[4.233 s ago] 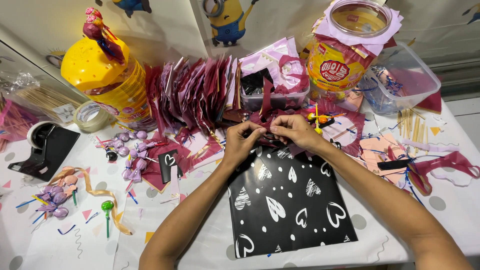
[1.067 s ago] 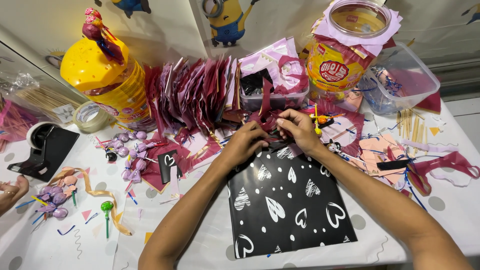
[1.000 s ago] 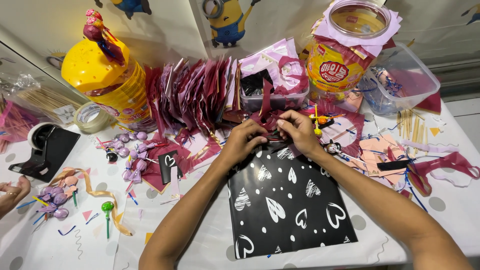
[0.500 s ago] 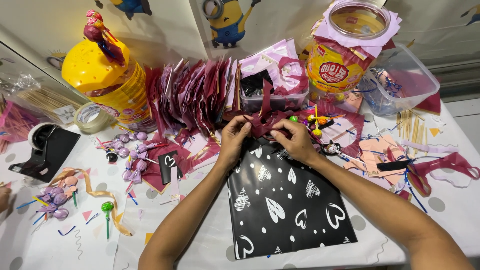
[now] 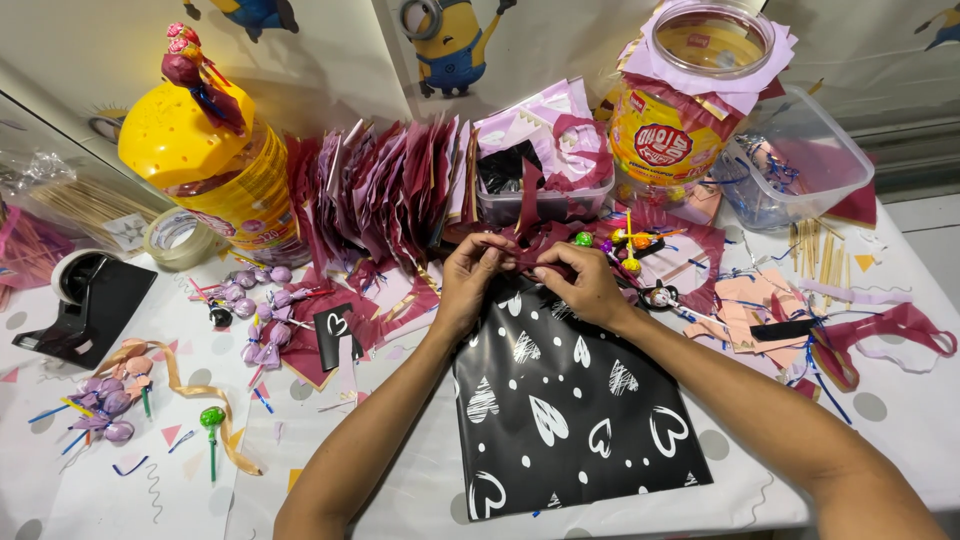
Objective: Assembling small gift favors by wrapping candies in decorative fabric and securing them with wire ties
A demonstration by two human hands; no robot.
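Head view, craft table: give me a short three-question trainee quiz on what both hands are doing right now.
1. True or false: both hands pinch dark red paper at the top edge of the black heart-print sheet.
2. Which stands nearest the left hand? A) black tape dispenser B) fanned row of red and pink papers C) clear plastic tub
3. Fill in: the lone lollipop on the table near the left forearm has a ____ head.

Key: 1 true; 2 B; 3 green. The right hand meets the left at the paper.
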